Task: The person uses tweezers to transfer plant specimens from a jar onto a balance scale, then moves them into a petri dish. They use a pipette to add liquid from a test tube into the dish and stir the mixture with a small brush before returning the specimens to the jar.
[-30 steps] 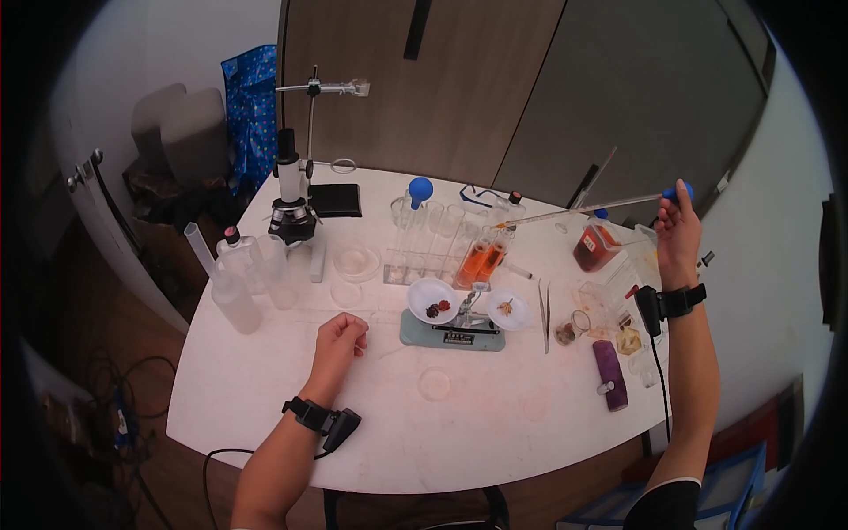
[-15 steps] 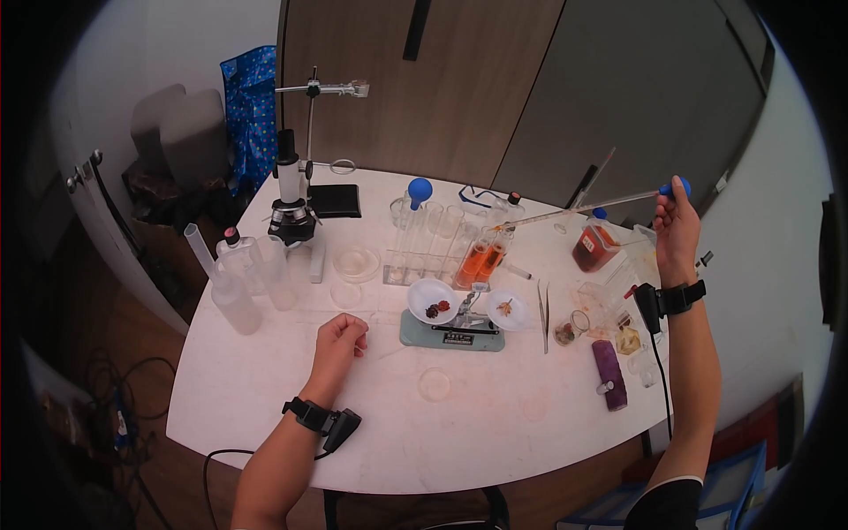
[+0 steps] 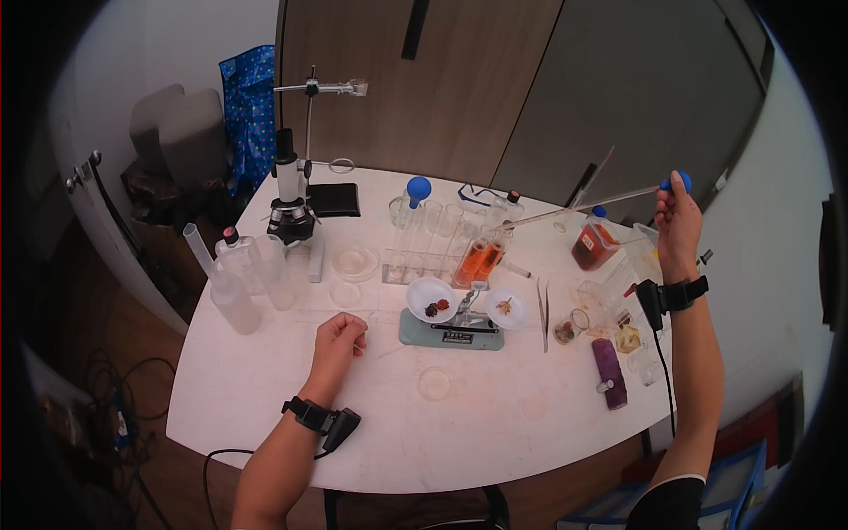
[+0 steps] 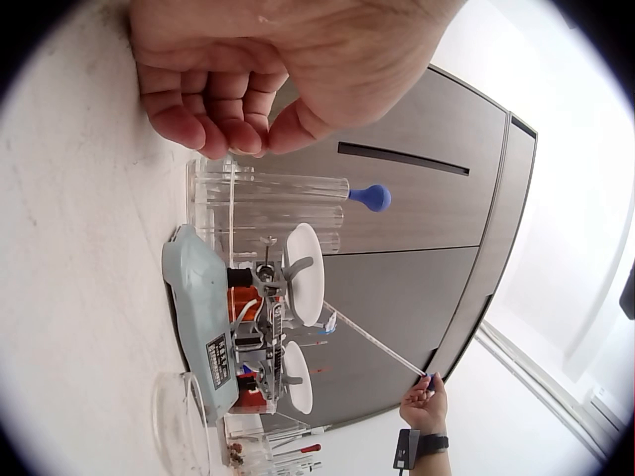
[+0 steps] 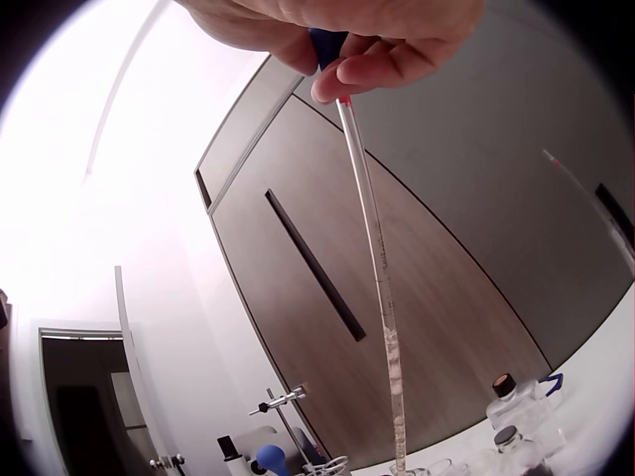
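Observation:
My right hand (image 3: 678,237) is raised at the table's far right and pinches the blue rubber bulb (image 3: 686,182) of a long glass pipette (image 3: 587,208). The pipette slants down leftward, its tip end at the mouths of the tubes holding orange liquid (image 3: 478,261). In the right wrist view, pale broken bands show inside the lower pipette (image 5: 394,367). My left hand (image 3: 337,352) rests on the table, loosely curled around nothing. To its right stands a green balance (image 3: 450,337) with dark and red bits on its left pan (image 3: 431,296) and pale bits on the right one.
A microscope (image 3: 291,190) and plastic bottles (image 3: 234,305) stand at left. Behind the balance is a tube rack (image 3: 402,274) with another blue bulb (image 3: 419,188). Tweezers (image 3: 543,314), a purple roll (image 3: 609,375) and a red-liquid container (image 3: 594,247) lie at right; a dish (image 3: 434,383) sits in front.
My right fingers and the bulb have shifted up very slightly, and the pipette's tip end looks less orange. My left hand has stayed put.

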The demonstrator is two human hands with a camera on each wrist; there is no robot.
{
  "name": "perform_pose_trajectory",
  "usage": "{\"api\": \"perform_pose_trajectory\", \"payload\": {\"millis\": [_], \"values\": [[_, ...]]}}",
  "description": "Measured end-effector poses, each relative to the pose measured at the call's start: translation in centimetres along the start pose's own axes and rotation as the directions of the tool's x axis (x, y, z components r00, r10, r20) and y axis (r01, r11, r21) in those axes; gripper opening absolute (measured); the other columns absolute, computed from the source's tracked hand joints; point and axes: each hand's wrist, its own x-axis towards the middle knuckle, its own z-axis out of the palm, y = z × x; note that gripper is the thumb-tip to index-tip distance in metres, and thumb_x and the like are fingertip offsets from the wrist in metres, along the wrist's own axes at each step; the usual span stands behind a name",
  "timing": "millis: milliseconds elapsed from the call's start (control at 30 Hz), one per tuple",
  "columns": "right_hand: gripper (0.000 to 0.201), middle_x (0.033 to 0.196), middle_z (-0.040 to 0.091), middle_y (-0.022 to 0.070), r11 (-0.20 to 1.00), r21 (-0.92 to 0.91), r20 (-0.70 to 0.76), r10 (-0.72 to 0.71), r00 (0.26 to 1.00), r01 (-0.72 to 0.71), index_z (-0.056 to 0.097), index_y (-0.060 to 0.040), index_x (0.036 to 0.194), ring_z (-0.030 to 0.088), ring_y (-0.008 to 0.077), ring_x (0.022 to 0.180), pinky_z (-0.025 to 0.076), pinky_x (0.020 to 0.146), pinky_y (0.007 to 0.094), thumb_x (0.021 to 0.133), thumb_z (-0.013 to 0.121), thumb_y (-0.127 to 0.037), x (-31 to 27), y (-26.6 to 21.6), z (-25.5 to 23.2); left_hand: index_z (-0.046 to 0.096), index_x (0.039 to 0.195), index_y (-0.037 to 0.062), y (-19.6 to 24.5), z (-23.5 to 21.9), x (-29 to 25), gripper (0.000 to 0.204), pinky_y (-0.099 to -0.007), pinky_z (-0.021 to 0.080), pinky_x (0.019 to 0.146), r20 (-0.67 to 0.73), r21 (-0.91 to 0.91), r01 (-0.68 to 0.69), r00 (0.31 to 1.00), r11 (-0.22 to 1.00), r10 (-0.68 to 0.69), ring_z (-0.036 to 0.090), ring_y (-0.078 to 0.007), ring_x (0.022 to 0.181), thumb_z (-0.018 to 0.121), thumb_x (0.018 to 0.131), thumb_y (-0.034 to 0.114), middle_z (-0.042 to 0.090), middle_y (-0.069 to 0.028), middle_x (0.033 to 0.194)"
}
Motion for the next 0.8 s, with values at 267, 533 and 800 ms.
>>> {"api": "perform_pose_trajectory", "payload": {"millis": [267, 533, 800], "values": [[0.025, 0.073, 0.065, -0.0029, 1.0, -0.002, -0.012, -0.004, 1.0, 0.004, 0.063, -0.0097, 0.086, 0.054, 0.0011, 0.058, 0.042, 0.052, 0.014, 0.089, 0.072, -0.033, 0.1, -0.2, 0.2, 0.063, 0.083, 0.0052, 0.1, 0.1, 0.0, 0.012, -0.0229, 0.043, 0.059, -0.004, 0.007, 0.005, 1.0, 1.0, -0.005, 0.054, -0.0073, 0.064, 0.056, 0.09, 0.013, 0.059, 0.0006, 0.071], [0.023, 0.073, 0.066, -0.0024, 1.0, -0.013, -0.004, -0.02, 1.0, 0.02, 0.064, -0.0096, 0.088, 0.056, 0.0013, 0.058, 0.041, 0.051, 0.014, 0.09, 0.071, -0.032, 0.1, -0.2, 0.8, 0.063, 0.083, 0.0051, 0.0, 0.0, 0.1, 0.012, -0.0228, 0.043, 0.059, -0.008, 0.006, 0.007, 1.0, 1.0, -0.007, 0.054, -0.0073, 0.064, 0.057, 0.089, 0.013, 0.059, 0.0005, 0.071], [0.022, 0.073, 0.066, -0.0026, 0.999, -0.012, 0.017, -0.039, 0.999, 0.039, 0.064, -0.0103, 0.088, 0.056, 0.0013, 0.058, 0.041, 0.051, 0.0141, 0.091, 0.071, -0.031, 0.0, -0.4, 1.1, 0.063, 0.082, 0.005, -0.1, 0.0, 0.1, 0.012, -0.0227, 0.043, 0.059, 0.0, -0.001, 0.006, 1.0, 1.0, -0.006, 0.054, -0.0072, 0.064, 0.057, 0.089, 0.013, 0.059, 0.0004, 0.071]]}}
